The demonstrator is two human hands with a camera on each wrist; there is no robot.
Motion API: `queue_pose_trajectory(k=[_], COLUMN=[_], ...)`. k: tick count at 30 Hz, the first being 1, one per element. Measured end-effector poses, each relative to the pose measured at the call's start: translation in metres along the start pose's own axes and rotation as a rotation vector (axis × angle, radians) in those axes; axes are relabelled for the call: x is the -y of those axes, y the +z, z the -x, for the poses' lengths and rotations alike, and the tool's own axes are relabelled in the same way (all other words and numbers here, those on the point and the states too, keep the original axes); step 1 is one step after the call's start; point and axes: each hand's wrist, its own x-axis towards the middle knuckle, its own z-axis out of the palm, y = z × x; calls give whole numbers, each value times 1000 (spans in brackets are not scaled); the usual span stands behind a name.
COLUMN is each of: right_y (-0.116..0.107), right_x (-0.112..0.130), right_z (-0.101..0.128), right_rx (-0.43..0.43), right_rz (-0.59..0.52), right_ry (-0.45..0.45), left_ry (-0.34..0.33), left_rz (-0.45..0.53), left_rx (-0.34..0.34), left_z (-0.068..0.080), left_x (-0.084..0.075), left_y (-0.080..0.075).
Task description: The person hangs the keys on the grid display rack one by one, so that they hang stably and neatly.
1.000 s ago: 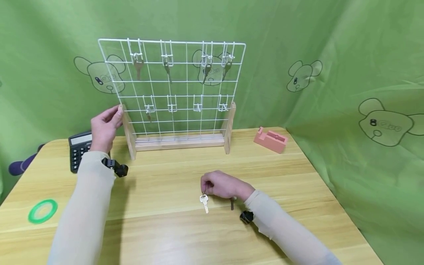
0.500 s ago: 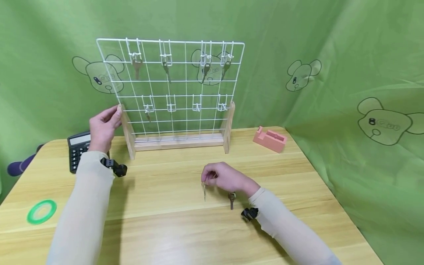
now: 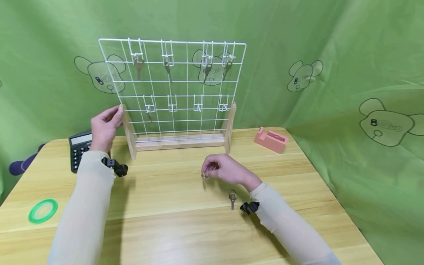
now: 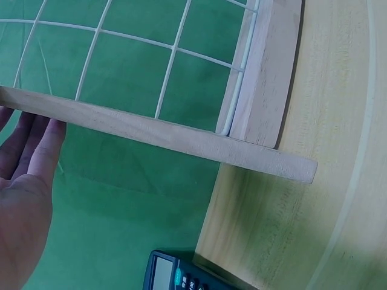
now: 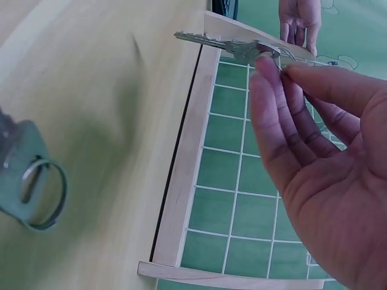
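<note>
a: two hands showed from the head view; our left hand (image 3: 104, 127) rested straight-fingered on the wire rack (image 3: 172, 88).
b: from the right wrist, our right hand (image 5: 320, 163) pinched a key (image 5: 227, 43) above the table (image 5: 91, 121).

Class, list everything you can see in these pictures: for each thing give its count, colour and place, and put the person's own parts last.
white wire grid rack on a wooden base: one, white and pale wood, back of the table
silver keys hanging on the rack's hooks: five visible, four on the top row, one lower left
silver key on a ring in the right hand: one, pinched above the table
silver key with a ring lying on the table: one, beside the right wrist
black calculator: one, left rear of the table
green tape ring: one, front left
pink tape dispenser: one, right rear
wooden table: one, light wood
left hand: touches the rack's left post
right hand: pinches the key
</note>
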Motion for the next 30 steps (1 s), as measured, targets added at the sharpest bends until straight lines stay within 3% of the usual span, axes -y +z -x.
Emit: queue_pose_trajectory(k=[8, 30], right_y=[-4, -19], right_x=[2, 10], right_z=[-6, -22], right_rx=[-56, -226], right_rz=[-20, -6], right_ry=[36, 24], left_ry=[-5, 6], left_rz=[-21, -31], left_rx=[-4, -7], left_z=[0, 0], left_x=[1, 0], left_y=[-1, 2])
